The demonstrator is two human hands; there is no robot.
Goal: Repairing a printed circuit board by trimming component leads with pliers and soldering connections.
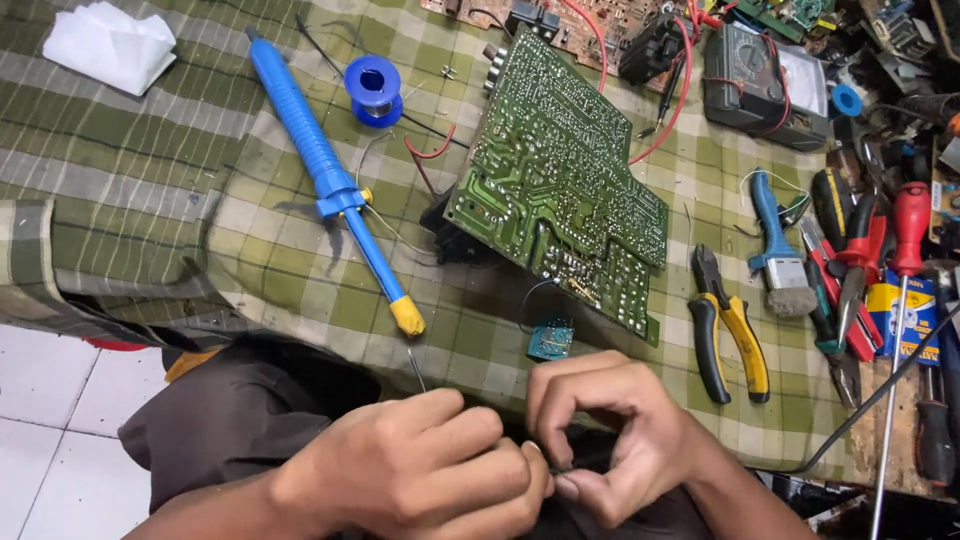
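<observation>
**A:** What lies at the far left?

**B:** A crumpled white cloth (110,45) sits on the green checked cloth that covers the surface (130,150). Right of it a blue desoldering pump (330,180) lies at a slant, its yellow tip toward the person, and a blue spool of solder wire (372,90) rests just beside its upper part.

**A:** And the person's left hand?

**B:** The left hand (420,470) is low in the view, over the lap, its fingers curled tight toward the right hand. They pinch something small and dark where the two hands meet; what it is cannot be told.

**A:** The middle?

**B:** A green circuit board (555,175) lies solder side up, tilted, propped on a dark part beneath it. Near its lower edge sits a small blue circuit module (550,340), joined by a thin wire, just above the hands.

**A:** The right hand?

**B:** The right hand (620,440) touches the left, fingers bent close around the same small dark piece (560,462), with a dark cable running off to the right.

**A:** Further right?

**B:** Yellow-handled pliers (730,335), then a blue-handled brush (778,250), a cluster of red-handled tools, and a red screwdriver (905,260). A multimeter (765,85) stands at the top.
</observation>
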